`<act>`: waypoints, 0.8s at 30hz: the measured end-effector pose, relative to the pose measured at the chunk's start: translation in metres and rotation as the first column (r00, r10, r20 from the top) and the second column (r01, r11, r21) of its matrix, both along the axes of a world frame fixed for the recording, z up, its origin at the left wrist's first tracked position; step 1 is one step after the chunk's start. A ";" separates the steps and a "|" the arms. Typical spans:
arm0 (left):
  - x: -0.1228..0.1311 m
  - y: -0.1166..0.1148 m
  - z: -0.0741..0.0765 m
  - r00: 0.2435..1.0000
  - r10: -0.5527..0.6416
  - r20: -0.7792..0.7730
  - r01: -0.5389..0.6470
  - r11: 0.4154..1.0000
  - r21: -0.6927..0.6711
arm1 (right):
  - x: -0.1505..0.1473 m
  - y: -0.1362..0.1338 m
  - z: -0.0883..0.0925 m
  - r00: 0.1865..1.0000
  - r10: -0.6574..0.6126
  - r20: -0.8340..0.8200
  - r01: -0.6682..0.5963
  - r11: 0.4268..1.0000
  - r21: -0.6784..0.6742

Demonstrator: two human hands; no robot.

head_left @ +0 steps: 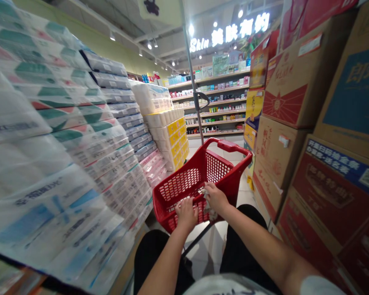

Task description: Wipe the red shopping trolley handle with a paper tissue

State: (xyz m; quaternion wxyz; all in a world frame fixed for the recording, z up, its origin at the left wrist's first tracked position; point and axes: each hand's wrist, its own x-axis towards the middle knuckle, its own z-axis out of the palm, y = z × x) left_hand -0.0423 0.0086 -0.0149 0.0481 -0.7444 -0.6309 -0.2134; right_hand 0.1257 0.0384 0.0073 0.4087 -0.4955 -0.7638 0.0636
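Observation:
In front of my knees stands a red plastic shopping cart (172,192) with a lattice basket and a looped handle (227,145) on its far side. My left hand (187,213) is closed over the near rim of the basket. Just right of it, my right hand (215,197) grips a crumpled, pale cloth (209,211), which hangs over the same rim and down the outer side. Part of the cloth is hidden by my fingers. No goods show inside the visible part of the basket.
Packs of tissue paper (89,135) are piled high on the left. Stacked cardboard cartons (283,151) line the right side. Beyond the cart rises a thin metal pole (190,61) with a dark bracket, and shelves of small goods (218,98) stand at the back.

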 end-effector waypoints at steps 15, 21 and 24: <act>-0.017 -0.002 0.004 0.999 0.031 0.014 -0.031 0.999 0.007 | 0.024 -0.006 -0.027 0.980 -0.045 -0.195 0.065 0.993 0.099; -0.019 -0.003 0.005 0.999 0.033 0.014 -0.033 0.999 0.004 | 0.015 -0.008 -0.009 0.925 -0.088 -0.369 0.139 0.984 0.112; -0.021 -0.006 0.004 0.999 0.031 0.042 -0.032 0.999 0.018 | 0.013 -0.004 -0.004 0.933 -0.064 -0.354 0.120 0.983 0.140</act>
